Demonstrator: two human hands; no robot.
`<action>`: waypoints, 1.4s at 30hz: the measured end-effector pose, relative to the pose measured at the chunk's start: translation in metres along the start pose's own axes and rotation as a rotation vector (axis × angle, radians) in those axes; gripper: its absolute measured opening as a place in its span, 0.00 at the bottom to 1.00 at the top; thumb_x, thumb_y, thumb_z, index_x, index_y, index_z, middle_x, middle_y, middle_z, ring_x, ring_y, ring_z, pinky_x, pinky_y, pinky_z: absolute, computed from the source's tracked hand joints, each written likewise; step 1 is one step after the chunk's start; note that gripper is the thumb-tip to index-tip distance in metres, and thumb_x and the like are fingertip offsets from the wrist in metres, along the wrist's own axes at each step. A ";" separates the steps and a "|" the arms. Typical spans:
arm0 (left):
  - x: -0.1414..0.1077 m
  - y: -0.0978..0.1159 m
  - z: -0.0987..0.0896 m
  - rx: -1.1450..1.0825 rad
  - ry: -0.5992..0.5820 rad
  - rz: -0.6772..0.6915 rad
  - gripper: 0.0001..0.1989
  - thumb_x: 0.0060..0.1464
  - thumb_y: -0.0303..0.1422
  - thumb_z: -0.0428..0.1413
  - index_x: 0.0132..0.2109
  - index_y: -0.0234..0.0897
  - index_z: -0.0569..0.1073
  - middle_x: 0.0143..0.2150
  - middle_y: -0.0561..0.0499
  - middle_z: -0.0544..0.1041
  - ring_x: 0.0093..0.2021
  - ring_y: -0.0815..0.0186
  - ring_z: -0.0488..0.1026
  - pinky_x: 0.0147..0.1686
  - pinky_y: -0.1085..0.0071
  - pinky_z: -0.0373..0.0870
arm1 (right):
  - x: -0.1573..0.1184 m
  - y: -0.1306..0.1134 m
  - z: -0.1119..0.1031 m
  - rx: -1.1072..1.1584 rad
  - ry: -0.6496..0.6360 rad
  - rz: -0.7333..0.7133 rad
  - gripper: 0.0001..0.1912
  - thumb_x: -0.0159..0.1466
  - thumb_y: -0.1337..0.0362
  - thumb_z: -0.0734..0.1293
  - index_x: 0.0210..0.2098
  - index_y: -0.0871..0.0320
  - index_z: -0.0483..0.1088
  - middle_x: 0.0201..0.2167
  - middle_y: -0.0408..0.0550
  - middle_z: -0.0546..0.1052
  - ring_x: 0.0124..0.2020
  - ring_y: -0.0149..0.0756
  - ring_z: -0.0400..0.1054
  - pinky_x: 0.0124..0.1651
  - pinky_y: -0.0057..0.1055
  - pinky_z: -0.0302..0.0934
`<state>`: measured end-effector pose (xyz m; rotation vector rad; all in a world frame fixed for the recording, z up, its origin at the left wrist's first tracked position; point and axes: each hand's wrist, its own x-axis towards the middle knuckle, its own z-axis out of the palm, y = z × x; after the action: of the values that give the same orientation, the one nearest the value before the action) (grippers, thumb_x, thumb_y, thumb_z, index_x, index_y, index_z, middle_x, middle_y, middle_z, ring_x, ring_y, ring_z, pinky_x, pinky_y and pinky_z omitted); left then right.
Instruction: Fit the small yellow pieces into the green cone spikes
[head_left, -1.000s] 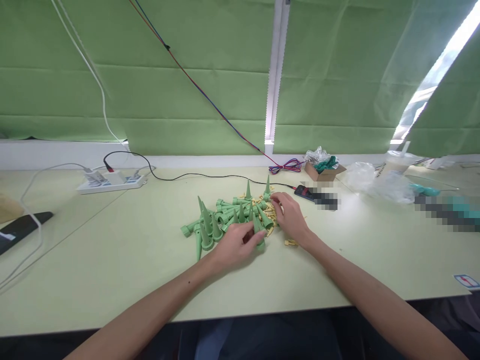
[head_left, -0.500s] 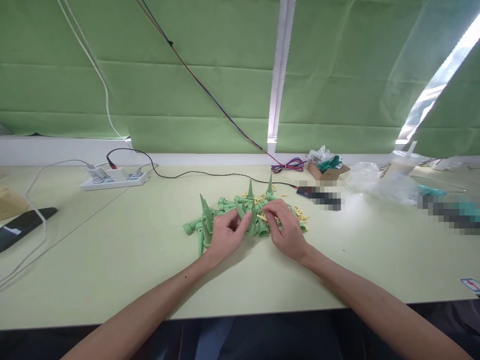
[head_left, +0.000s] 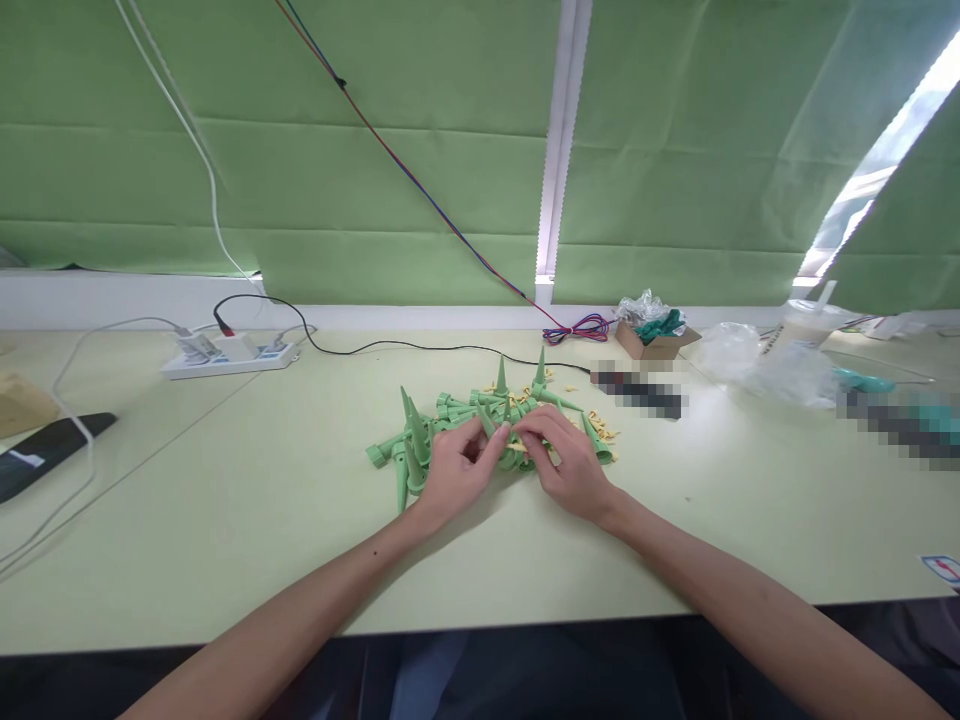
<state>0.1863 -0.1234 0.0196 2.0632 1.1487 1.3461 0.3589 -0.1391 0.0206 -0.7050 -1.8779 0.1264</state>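
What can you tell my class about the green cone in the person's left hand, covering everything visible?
The green cone tapers to a narrow tip and looks like plastic. It leans, tip up and toward the picture's left, beside a heap of similar cones. The left hand grips it and hides its lower end, so the base cannot be made out. The right hand holds a yellow piece close by; whether they touch is unclear.

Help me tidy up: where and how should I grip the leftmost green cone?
Probably pinch the leftmost green cone by its wide end, coming from the left: it lies on its side with that end jutting out of the pile, its narrower part running inward.
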 end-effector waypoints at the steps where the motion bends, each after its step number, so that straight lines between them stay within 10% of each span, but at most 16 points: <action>1: 0.000 0.000 0.000 -0.001 -0.004 0.000 0.22 0.60 0.41 0.54 0.23 0.36 0.56 0.19 0.58 0.54 0.21 0.73 0.51 0.21 0.74 0.49 | 0.000 0.000 0.000 0.001 -0.003 0.002 0.10 0.69 0.73 0.57 0.43 0.56 0.67 0.36 0.51 0.70 0.39 0.38 0.66 0.40 0.36 0.66; 12: -0.002 0.000 -0.001 0.042 -0.051 0.068 0.16 0.61 0.40 0.53 0.28 0.36 0.68 0.19 0.59 0.57 0.20 0.73 0.53 0.21 0.74 0.52 | -0.002 0.000 0.000 0.002 -0.003 0.044 0.09 0.69 0.72 0.58 0.41 0.56 0.67 0.34 0.49 0.71 0.37 0.38 0.67 0.39 0.36 0.65; 27: -0.004 -0.008 -0.001 0.070 -0.117 0.193 0.19 0.61 0.38 0.55 0.24 0.37 0.59 0.19 0.58 0.58 0.22 0.72 0.61 0.24 0.75 0.56 | -0.003 -0.001 0.000 -0.023 -0.005 0.064 0.07 0.68 0.71 0.59 0.38 0.56 0.66 0.31 0.48 0.71 0.33 0.36 0.65 0.35 0.35 0.64; 42: 0.002 -0.001 -0.002 -0.040 0.024 -0.034 0.21 0.59 0.43 0.55 0.23 0.36 0.61 0.19 0.59 0.53 0.20 0.73 0.50 0.20 0.74 0.50 | -0.001 -0.002 -0.002 -0.007 -0.035 0.152 0.06 0.69 0.66 0.61 0.44 0.55 0.66 0.36 0.48 0.74 0.30 0.34 0.68 0.33 0.32 0.66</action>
<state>0.1844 -0.1219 0.0208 1.9961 1.1523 1.3708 0.3599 -0.1416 0.0215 -0.8556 -1.8573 0.2304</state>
